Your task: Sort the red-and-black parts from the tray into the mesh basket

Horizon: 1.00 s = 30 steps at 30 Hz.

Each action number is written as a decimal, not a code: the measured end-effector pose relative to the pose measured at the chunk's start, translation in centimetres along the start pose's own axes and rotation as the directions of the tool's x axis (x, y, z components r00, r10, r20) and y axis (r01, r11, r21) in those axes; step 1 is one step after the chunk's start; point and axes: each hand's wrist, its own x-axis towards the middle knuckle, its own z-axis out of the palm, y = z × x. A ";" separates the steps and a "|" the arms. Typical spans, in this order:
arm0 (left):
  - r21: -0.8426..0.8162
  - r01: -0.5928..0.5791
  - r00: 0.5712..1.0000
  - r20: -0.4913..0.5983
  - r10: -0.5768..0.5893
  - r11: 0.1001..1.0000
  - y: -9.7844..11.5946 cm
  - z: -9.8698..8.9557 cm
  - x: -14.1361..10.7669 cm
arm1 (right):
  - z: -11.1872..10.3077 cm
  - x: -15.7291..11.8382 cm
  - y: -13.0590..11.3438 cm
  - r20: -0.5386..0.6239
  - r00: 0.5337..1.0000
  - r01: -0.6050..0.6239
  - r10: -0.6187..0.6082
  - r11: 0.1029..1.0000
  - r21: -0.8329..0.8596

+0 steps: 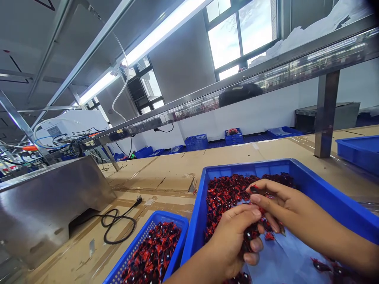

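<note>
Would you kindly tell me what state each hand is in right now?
Left hand: closed, fingers curled around some small black-and-red pieces.
Right hand: closed, thumb and forefinger pinching a single black-and-red piece.

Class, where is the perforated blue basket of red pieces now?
In the head view, the basket sits low, left of centre, between the large blue tray on its right and the black cord on its left.

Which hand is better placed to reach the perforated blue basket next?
Probably left: the left hand is nearer the basket, cupping several red-and-black pieces. The right hand is farther across, pinching one.
</note>
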 end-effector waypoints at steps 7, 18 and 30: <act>0.089 -0.187 0.982 -0.015 0.189 0.978 -0.4 -0.3 0.5 | 0.2 -0.2 -0.9 0.065 0.997 -0.054 0.038 0.963 0.265; -0.113 -0.433 0.808 0.390 0.441 0.894 -0.2 -2.9 0.3 | -0.6 -0.3 -0.8 0.024 0.999 0.008 -0.024 0.850 0.527; 0.023 -0.399 0.823 0.451 0.346 0.917 -0.7 -3.2 0.3 | 0.6 -3.5 -2.7 0.114 0.703 0.691 -0.702 0.635 -0.344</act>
